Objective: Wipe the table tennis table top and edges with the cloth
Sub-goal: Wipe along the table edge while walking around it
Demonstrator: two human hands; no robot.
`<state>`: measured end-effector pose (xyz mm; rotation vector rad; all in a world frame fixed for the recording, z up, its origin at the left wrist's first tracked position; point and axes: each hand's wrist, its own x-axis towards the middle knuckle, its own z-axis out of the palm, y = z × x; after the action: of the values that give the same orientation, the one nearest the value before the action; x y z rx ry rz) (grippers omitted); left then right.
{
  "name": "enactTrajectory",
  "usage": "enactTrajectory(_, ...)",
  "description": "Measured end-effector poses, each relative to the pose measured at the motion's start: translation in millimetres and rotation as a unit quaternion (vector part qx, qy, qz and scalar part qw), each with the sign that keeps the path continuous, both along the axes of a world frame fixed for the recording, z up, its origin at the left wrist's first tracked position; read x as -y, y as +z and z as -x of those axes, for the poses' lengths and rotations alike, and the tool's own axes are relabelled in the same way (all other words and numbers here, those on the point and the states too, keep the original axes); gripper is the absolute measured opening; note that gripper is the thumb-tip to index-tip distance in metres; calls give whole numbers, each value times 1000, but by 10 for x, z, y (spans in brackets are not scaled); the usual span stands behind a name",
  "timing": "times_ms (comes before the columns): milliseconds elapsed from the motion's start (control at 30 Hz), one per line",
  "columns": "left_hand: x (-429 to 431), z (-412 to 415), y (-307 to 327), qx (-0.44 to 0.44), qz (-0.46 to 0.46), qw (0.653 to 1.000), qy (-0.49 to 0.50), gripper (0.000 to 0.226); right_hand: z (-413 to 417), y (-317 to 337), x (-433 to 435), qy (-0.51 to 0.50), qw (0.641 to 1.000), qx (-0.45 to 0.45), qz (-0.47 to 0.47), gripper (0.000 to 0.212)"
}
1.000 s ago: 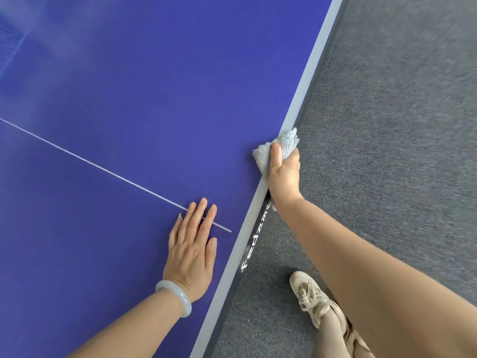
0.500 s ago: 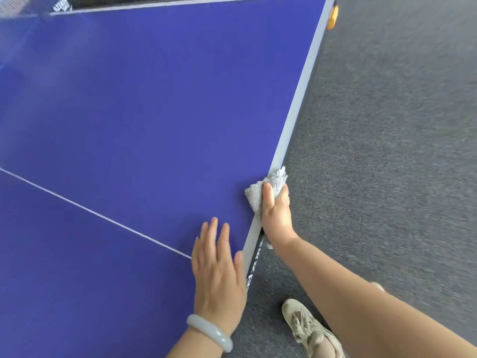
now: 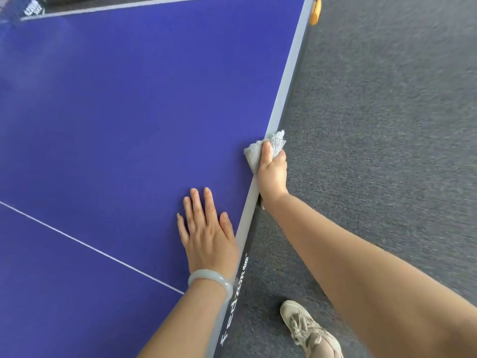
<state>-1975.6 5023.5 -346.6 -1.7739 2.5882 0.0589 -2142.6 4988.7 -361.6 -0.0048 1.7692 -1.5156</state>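
Note:
The blue table tennis table (image 3: 124, 112) fills the left of the view, with a grey side edge (image 3: 286, 78) running from the top right down to the bottom middle. A grey cloth (image 3: 276, 142) is folded over that edge. My right hand (image 3: 272, 171) grips the cloth, thumb on the table top and fingers wrapped down over the side. My left hand (image 3: 206, 231) lies flat on the table top just inside the edge, fingers straight, with a pale bangle at the wrist.
Grey carpet (image 3: 387, 125) covers the floor to the right of the table. My shoe (image 3: 307, 329) stands on it near the edge. An orange fitting (image 3: 315, 11) sits at the far corner. The net (image 3: 25, 9) runs along the top left.
Both hands have moved along the side edge toward the far corner, past the white centre line. The cloth stays wrapped over the edge in my right hand.

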Motion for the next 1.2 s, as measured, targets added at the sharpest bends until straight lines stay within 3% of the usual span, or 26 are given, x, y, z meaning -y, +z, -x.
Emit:
enactTrajectory(167,-21,12,22,-1,3,1000,12,62,-345,-45,-166,-36,999,32,9,64)
enactTrajectory(300,-26,24,37,-10,-4,1000,17,61,-893,-5,-593,11,999,42,10,62)
enactTrajectory(467,-21,51,47,-9,-7,1000,26,60,-76,-94,-146,55,998,-2,9,68)
enactTrajectory(600,-36,66,69,-11,-12,1000,27,60,357,-75,200,-12,999,32,20,67)
enactTrajectory(700,-42,80,85,-8,-12,999,32,61,-149,-69,-53,-27,998,52,-6,66)
enactTrajectory(833,-40,80,85,-1,-13,1000,27,60,-681,-20,-496,40,995,88,-13,70)
enactTrajectory(900,-32,74,84,-6,-11,999,31,60,-499,-49,-455,71,994,80,0,61)
enactTrajectory(967,-27,72,79,-9,-12,999,32,59,-117,-39,-242,57,994,97,14,32)
enactTrajectory(1000,-24,71,76,-9,-13,999,32,59,130,-1,-85,55,995,84,15,28)
enactTrajectory(1067,-17,78,77,-7,-17,999,31,59,612,8,202,67,998,11,2,46)
enactTrajectory(1133,-20,79,92,-5,-21,999,31,59,905,51,385,41,999,17,11,63)
enactTrajectory(1200,-27,79,107,-7,-24,999,34,60,907,32,427,15,999,30,12,65)
